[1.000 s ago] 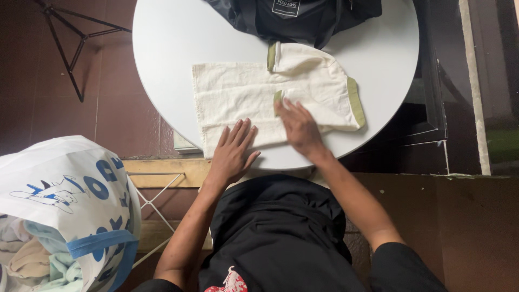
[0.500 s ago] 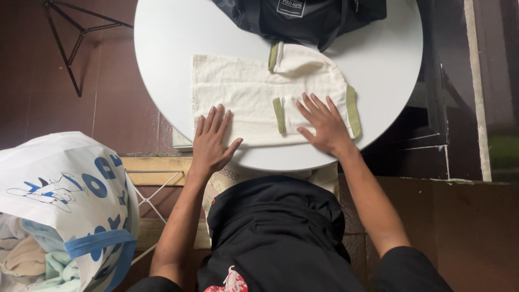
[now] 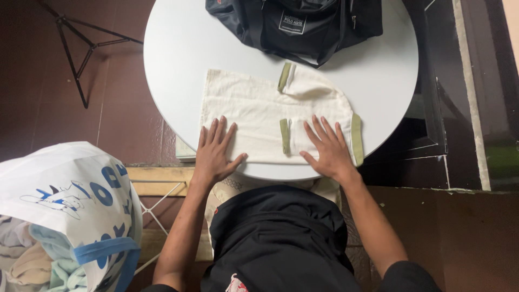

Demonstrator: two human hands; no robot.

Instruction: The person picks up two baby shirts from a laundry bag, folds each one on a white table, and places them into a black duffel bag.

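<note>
Garment: a cream cotton shirt with olive-green cuff bands (image 3: 254, 111) is lying folded flat on the round white table (image 3: 178, 48), toward the table's near edge.
Long axis: the folded shirt is running left to right across the table, parallel to the person's chest; its plain hem end is pointing to the person's left, its rounded end with the long green band (image 3: 357, 139) is pointing right.
Sleeves: both are lying folded inward over the body of the shirt; one green cuff (image 3: 284, 77) is sitting at the far edge, tilted slightly, and another (image 3: 284, 136) is standing upright across the near half, between the two hands.
Left hand (image 3: 213, 151): it is resting palm down on the near left part of the shirt, fingers spread and straight, pressing flat and gripping nothing; the heel of the hand is overhanging the table edge.
Right hand (image 3: 327, 148): it is lying palm down on the near right part of the shirt, fingers fanned out and extended, holding nothing; it is sitting just beside the long green band.
Far side of table: a black fabric duffel bag (image 3: 294, 24) is sitting apart from the shirt.
Floor, left: a white plastic sack with blue print (image 3: 65, 200) is standing open, holding pale clothes (image 3: 32, 259).
Floor, far left: a black metal stand (image 3: 81, 46) is resting on dark red tiles.
</note>
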